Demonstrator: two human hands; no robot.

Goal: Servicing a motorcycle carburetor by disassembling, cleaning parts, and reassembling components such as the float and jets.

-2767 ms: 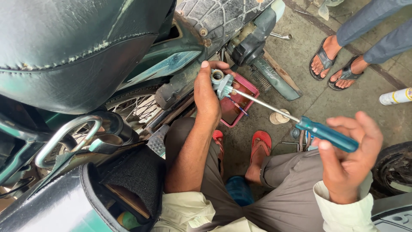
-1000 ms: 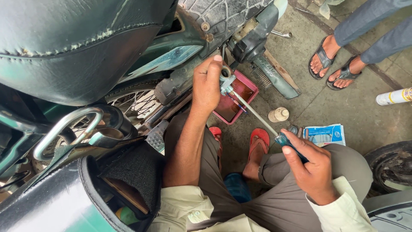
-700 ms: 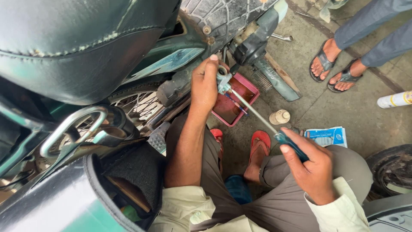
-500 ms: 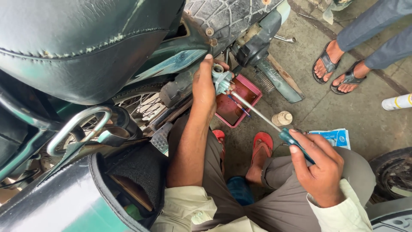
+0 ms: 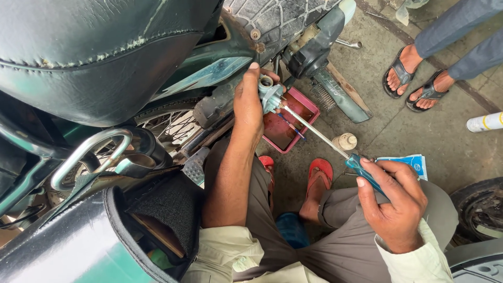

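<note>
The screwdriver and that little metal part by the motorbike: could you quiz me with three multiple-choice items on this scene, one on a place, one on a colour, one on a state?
1. Where does the red tray lie?
A. On the ground under the small metal part
B. On the motorbike seat
C. In the right hand

2. What colour is the screwdriver handle?
A. Yellow
B. Blue
C. Black

3. How is the small metal part held?
A. Lying loose in the tray
B. Resting on the person's knee
C. Gripped in the left hand, screwdriver tip against it

Answers:
1. A, the tray sits on the concrete beside the motorbike, just below the part.
2. B, blue shows past the fingers of the right hand.
3. C, the left hand closes round it above the tray while the shaft meets it.
</note>
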